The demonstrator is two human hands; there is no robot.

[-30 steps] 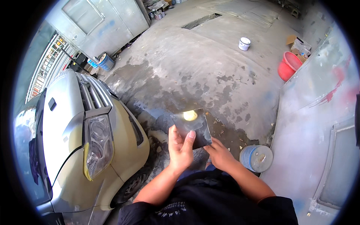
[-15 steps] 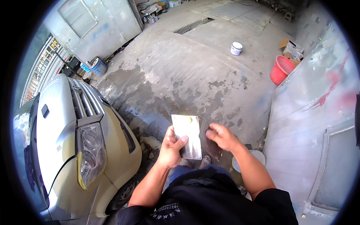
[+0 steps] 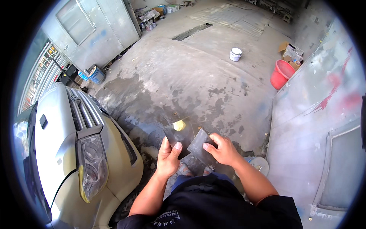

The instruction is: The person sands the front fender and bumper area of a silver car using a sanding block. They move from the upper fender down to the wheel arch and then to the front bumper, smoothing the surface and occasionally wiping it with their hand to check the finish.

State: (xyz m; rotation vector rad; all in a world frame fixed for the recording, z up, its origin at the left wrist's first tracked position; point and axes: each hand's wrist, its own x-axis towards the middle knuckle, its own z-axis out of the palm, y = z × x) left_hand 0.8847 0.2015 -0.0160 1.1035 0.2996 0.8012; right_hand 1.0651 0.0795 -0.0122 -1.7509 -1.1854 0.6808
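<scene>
In my left hand [image 3: 168, 158] is a thin, shiny flat metal plate [image 3: 183, 136], with my thumb on top and the fingers underneath. A dab of yellow putty [image 3: 179, 125] sits near its far edge. My right hand [image 3: 224, 150] grips a dark grey flat putty spreader [image 3: 199, 144], thumb across its face. The spreader is tilted, its left corner close to the plate's right side; whether they touch, I cannot tell. To my left stands a silver car [image 3: 57, 126] with dull yellowish patches around its headlight [image 3: 91, 160], which has yellow tape along its lower edge.
A white lidded bucket [image 3: 259, 165] stands by my right elbow. A red bucket [image 3: 282, 74] and cardboard boxes [image 3: 291, 53] sit along the right wall. Farther off are a small white can [image 3: 235, 54], a floor trench [image 3: 192, 31] and a blue pail [image 3: 97, 75]. Wet patches mark the concrete.
The spreader in my right hand, blurred before, has turned and come leftward beside the plate. The plate has tilted and no longer glares white. My view has shifted slightly.
</scene>
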